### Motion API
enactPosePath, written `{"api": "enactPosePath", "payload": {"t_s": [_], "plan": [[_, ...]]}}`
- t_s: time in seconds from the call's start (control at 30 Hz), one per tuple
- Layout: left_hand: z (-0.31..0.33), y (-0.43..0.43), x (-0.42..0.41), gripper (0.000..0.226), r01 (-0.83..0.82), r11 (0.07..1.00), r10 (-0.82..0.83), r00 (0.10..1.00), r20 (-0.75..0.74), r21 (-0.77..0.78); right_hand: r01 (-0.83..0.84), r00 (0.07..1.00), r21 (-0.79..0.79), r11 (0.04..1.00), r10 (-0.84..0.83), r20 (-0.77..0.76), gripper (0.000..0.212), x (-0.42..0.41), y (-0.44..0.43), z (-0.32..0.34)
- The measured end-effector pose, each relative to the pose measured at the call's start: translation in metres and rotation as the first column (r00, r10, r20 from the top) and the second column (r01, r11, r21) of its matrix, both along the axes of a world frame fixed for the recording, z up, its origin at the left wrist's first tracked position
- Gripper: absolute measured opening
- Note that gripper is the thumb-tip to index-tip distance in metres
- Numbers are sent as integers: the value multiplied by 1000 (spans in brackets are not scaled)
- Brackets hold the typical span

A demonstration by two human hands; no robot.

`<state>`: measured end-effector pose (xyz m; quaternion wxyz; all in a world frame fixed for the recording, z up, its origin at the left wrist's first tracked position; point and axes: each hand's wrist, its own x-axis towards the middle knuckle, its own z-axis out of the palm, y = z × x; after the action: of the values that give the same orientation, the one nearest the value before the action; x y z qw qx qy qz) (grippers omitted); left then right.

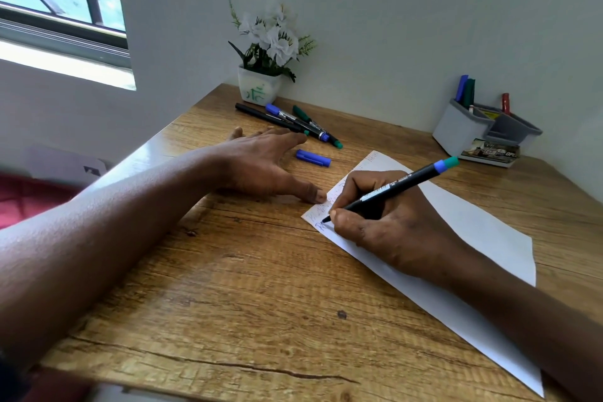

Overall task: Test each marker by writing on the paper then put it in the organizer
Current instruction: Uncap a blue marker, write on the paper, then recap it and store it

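1. Blue ink is what I am checking. My right hand (385, 232) pinches the marker (391, 194) low on the barrel, thumb against curled fingers, so the tip rests on the paper (473, 238) near its left corner, beside lines written there.
2. The barrel slants up and to the right over my knuckles, a plain writing angle that leaves the tip in my sight.
3. My left hand (261, 166) lies flat and spread on the table (228, 287), gripping nothing. Its thumb presses the corner of the paper, I judge to stop the sheet sliding under the stroke.
4. The cap (313, 158) lies loose on the table between my left hand and the paper, near enough to pick up for recapping.
5. The spare markers (293, 121), which I take to be untested, lie heaped by the pot (259, 88), close to my left fingertips.
6. The organizer (456, 134) stands far right against the wall, well apart from the paper, with a few markers upright in it. This one, I judge, belongs there once capped.
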<state>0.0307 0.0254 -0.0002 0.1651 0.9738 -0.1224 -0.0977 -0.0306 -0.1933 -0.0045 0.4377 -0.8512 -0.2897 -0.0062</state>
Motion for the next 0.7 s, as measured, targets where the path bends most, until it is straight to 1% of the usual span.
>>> {"api": "enactPosePath", "payload": {"t_s": [0.1, 0.17, 0.23, 0.3, 0.37, 0.5, 0.6, 0.7], "plan": [[2, -2, -1, 128, -5, 1000, 5, 1000, -2, 9, 11, 1000, -7, 1000, -11, 3, 11, 1, -1, 0], [3, -2, -2, 128, -8, 1000, 8, 1000, 1, 15, 1, 1000, 23, 1000, 0, -24, 10, 1, -1, 2], [3, -2, -2, 128, -7, 1000, 7, 1000, -1, 12, -7, 1000, 22, 1000, 7, -23, 8, -1, 0, 1], [2, -2, -1, 128, -5, 1000, 5, 1000, 0, 7, 23, 1000, 31, 999, -24, 11, 8, -2, 1, -1], [1, -2, 0, 127, -4, 1000, 4, 1000, 4, 9, 53, 998, 62, 997, -54, 10, 8, -1, 0, -1], [1, -2, 0, 128, -1, 1000, 1, 1000, 4, 10, 25, 1000, -15, 1000, -25, 11, 10, 2, -1, -1], [2, -3, 0, 128, -2, 1000, 2, 1000, -3, 8, 2, 1000, 2, 1000, -2, 4, 15, 1, -3, -1], [1, -2, 0, 126, 1, 1000, -1, 1000, 4, 4, 29, 1000, 7, 1000, -29, 6, 10, 1, -4, 0]]}}
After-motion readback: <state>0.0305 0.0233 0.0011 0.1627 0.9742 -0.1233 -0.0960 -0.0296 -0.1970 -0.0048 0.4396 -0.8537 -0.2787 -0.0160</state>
